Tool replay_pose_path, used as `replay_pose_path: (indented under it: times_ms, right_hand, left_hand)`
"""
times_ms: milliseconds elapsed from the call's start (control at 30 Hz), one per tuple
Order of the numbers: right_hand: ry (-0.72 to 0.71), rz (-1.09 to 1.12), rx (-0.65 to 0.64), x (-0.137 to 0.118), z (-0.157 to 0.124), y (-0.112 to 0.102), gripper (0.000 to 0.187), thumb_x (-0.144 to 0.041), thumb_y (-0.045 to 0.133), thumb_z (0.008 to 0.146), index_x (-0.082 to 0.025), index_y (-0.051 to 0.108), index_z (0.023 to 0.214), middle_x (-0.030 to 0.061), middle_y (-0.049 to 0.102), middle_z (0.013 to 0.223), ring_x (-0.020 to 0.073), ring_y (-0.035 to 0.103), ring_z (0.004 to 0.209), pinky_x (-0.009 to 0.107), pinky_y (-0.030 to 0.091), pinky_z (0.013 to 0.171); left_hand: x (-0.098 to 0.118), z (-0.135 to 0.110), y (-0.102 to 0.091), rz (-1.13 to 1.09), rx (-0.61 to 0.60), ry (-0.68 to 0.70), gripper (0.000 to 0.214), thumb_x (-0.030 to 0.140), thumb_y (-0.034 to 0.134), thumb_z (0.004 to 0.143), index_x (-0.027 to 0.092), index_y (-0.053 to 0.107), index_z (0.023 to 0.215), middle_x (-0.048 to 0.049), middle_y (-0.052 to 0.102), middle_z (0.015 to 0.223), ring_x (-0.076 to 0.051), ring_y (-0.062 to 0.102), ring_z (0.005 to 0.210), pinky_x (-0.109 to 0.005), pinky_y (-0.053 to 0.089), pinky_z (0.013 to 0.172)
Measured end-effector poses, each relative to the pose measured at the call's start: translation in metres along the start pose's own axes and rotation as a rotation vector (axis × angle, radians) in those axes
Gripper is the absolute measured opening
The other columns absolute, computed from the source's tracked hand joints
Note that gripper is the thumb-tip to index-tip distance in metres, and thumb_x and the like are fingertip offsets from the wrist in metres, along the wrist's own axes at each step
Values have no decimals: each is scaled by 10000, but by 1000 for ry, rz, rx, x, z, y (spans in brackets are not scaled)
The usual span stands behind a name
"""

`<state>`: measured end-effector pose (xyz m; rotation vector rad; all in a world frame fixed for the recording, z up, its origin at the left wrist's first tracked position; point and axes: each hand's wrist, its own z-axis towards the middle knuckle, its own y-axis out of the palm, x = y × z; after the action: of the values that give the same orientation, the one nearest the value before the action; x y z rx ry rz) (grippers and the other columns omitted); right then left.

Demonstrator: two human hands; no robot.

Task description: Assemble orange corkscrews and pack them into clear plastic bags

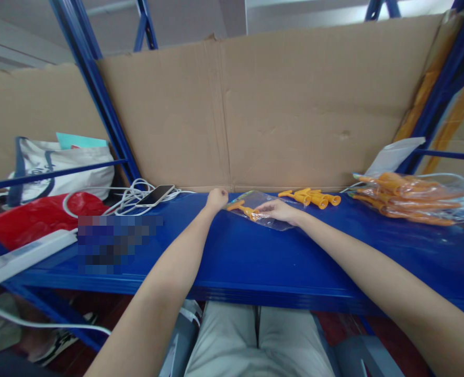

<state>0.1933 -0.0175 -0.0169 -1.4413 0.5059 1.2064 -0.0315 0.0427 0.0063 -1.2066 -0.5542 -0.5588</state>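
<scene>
A clear plastic bag [273, 224] lies on the blue shelf top, with an orange plastic piece [249, 212] at its left part. The piece has a thin stem and a flared round end. My right hand [278, 210] lies over the bag, its fingertips pinched at the flared end. Just left of the bag, my left hand [217, 199] is closed with curled fingers; what they hold, if anything, is hidden. Several loose orange plastic pieces [312, 198] with hollow round ends rest in a small pile to the right of my right hand.
Bagged orange pieces [408, 199] are stacked at the right. On the left are a phone [156, 195], white cables [127, 201], a red bag [55, 214] and a white power strip [31, 256]. A cardboard panel [286, 110] closes off the back, between blue posts.
</scene>
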Motion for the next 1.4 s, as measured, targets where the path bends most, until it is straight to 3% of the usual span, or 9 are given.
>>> replay_pose_path:
  times_ms: [300, 633, 733, 867, 967, 1033, 1167, 1267, 1400]
  right_hand:
    - [-68, -50, 5, 1, 1, 2, 179, -197, 674, 743, -200, 777, 889, 50, 747, 983, 201, 677, 951, 369, 498, 940]
    - [-23, 50, -70, -16, -9, -9, 189, -102, 668, 637, -170, 765, 784, 45, 748, 834, 163, 677, 795, 319, 519, 852]
    - [12, 80, 63, -20, -10, -20, 155, -58, 580, 631, -155, 699, 608, 21, 693, 633, 121, 619, 570, 280, 541, 696]
    - [46, 118, 477, -18, -7, -45, 181, -71, 492, 668, -163, 600, 557, -19, 600, 514, 62, 430, 360, 245, 509, 526]
    - [156, -88, 775, -10, -8, -66, 202, -88, 449, 727, -154, 626, 659, 30, 660, 646, 103, 526, 431, 257, 495, 527]
    - [229, -375, 841, -3, -12, -78, 201, -107, 477, 754, -141, 673, 782, 88, 706, 806, 173, 653, 653, 287, 518, 656]
    - [366, -804, 661, 9, -22, -88, 248, -241, 564, 805, -151, 691, 999, 148, 688, 1073, 281, 633, 1047, 361, 482, 860]
    - [409, -927, 460, 12, -24, -84, 325, -394, 533, 858, -164, 694, 1023, 155, 674, 1113, 300, 621, 1080, 385, 477, 867]
    - [425, -1028, 404, 15, -21, -78, 435, -396, 546, 850, -135, 624, 1189, 191, 636, 1195, 326, 599, 1120, 417, 466, 885]
  left_hand:
    - [19, -23, 24, 249, -164, 537, 349, 166, 444, 888, 137, 594, 1203, -108, 586, 1305, -198, 503, 1254, -284, 324, 1104]
    - [21, -23, 35, 366, -441, 492, 566, 198, 259, 923, 286, 272, 1482, 15, 221, 1572, -221, 90, 1470, -565, 24, 1155]
    - [22, -19, 36, 428, -479, 452, 594, 220, 249, 914, 265, 217, 1505, 0, 155, 1581, -248, 62, 1470, -581, 11, 1145]
    - [16, -11, 32, 497, -450, 361, 601, 229, 235, 907, 233, 227, 1508, -31, 155, 1578, -261, 70, 1468, -573, 44, 1146]
    - [7, -5, 24, 540, -394, 277, 586, 245, 199, 922, 218, 245, 1506, -34, 174, 1575, -254, 95, 1465, -544, 80, 1156]
    - [1, -3, 18, 556, -354, 231, 573, 279, 172, 938, 229, 258, 1503, -24, 188, 1572, -254, 112, 1463, -534, 107, 1158]
    - [-8, 1, 10, 563, -308, 179, 569, 332, 122, 957, 243, 302, 1490, -17, 217, 1563, -262, 139, 1459, -539, 137, 1156]
    - [-11, 2, 9, 559, -272, 164, 571, 350, 115, 959, 253, 339, 1474, -19, 260, 1552, -266, 165, 1454, -544, 155, 1153]
    - [-13, 5, 11, 536, -261, 142, 592, 352, 69, 959, 240, 311, 1487, -10, 235, 1561, -250, 143, 1459, -523, 141, 1164]
